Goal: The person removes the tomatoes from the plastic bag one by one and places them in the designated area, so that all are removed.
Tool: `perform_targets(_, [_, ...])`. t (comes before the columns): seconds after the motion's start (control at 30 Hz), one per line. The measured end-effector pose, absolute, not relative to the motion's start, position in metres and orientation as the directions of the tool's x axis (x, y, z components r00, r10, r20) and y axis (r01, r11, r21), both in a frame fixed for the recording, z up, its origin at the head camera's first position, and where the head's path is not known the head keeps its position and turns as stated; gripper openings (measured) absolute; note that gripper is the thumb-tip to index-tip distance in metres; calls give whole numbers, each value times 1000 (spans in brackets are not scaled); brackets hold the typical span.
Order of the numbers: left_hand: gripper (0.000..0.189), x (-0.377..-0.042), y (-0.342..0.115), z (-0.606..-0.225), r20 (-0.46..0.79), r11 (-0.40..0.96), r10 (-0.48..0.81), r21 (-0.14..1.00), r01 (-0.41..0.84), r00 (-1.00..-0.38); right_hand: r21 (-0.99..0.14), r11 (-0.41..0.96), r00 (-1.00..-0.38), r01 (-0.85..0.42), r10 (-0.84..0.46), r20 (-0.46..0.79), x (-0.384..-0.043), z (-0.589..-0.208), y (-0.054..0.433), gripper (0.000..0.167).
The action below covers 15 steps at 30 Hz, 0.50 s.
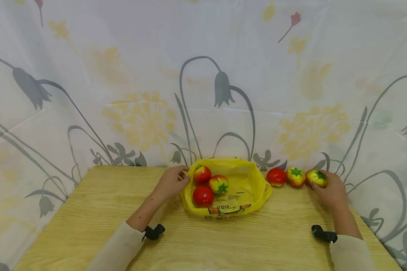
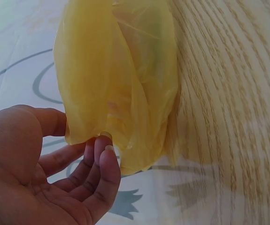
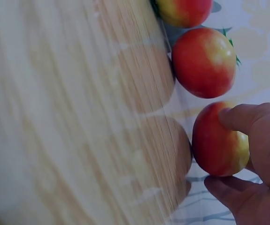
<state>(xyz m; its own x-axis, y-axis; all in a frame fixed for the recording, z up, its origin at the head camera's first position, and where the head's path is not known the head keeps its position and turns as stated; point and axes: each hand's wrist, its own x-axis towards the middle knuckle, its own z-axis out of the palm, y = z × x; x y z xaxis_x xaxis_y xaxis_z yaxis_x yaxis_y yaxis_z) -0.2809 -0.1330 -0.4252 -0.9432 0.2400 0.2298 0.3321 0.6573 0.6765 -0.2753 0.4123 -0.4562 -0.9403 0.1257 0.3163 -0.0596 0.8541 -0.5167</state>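
Note:
A yellow plastic bag (image 1: 262, 182) stands on the table with its mouth spread wide. Inside, at its left end, lie a red-and-yellow toy tomato (image 1: 202, 174), a yellower one (image 1: 218, 183) with a green star top, and a red one (image 1: 203, 196). My left hand (image 1: 171, 183) pinches the bag's left rim between thumb and fingers, as the left wrist view shows. To the right of the bag, my right hand (image 1: 333, 191) grips the rightmost toy tomato (image 3: 217, 143) of a row of three, thumb on one side and fingers on the other.
Beside the held one, a red toy tomato (image 1: 276, 177) and a yellow-red toy tomato (image 1: 296, 177) sit in line along the back of the wooden table (image 1: 237, 244). A flower-printed cloth (image 1: 203, 124) hangs directly behind the table's far edge.

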Motion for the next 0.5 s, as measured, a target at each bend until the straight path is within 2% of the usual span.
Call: perform_targets(0.5, [34, -282, -133, -425, 222, 656, 232, 683, 321, -947, -498, 865, -945, -68, 103, 310, -278, -451, 411, 64])
